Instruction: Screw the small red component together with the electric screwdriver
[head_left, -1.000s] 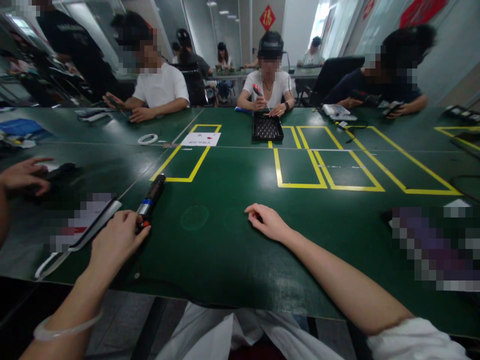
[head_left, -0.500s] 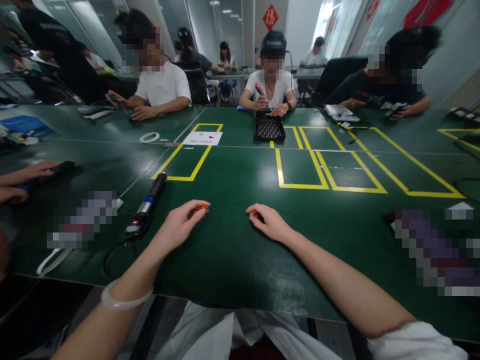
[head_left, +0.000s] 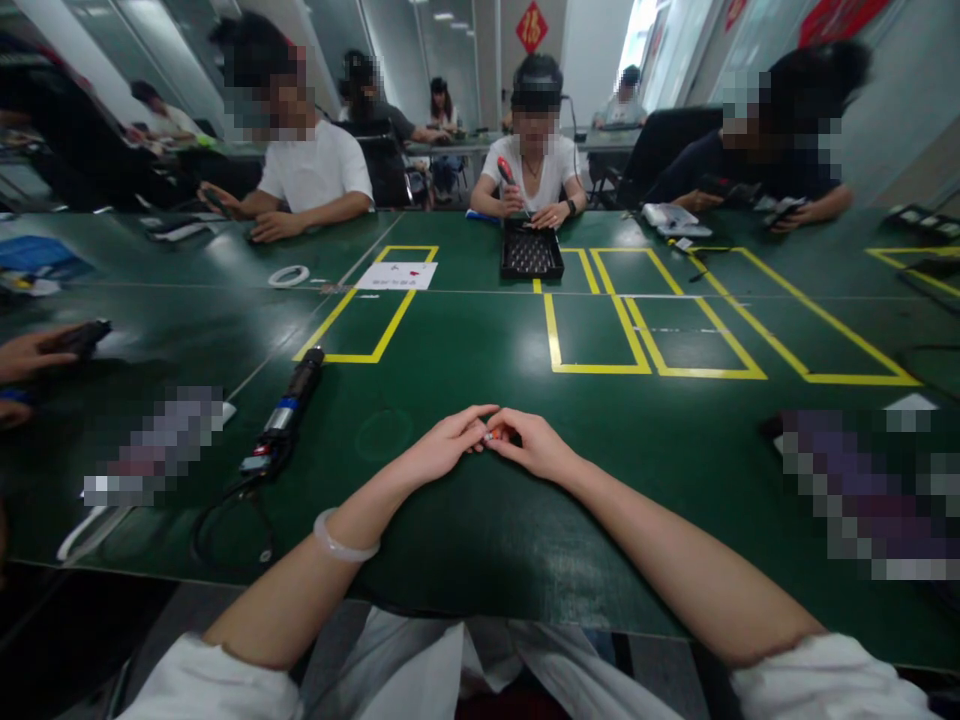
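Note:
My left hand [head_left: 450,443] and my right hand [head_left: 536,445] meet at the fingertips above the green table [head_left: 465,540]. Between them is a small orange and whitish piece [head_left: 492,436], pinched by my left fingers, with my right fingertips closed at its other side. What exactly the piece is cannot be made out. To the left of my left hand, a black tool with a blue and silver band [head_left: 283,415] lies on the table, a dark cable [head_left: 196,530] running from its lower end.
Yellow tape outlines [head_left: 600,369] mark the table ahead. A sheet of paper [head_left: 396,276] and a white ring [head_left: 289,276] lie farther left. Across the table a person holds a red screwdriver [head_left: 506,172] over a black tray [head_left: 532,268]. Blurred-out objects lie at both sides.
My left hand has moved right with the orange piece and now meets my right hand, which has stayed nearly in place. The view has shifted slightly.

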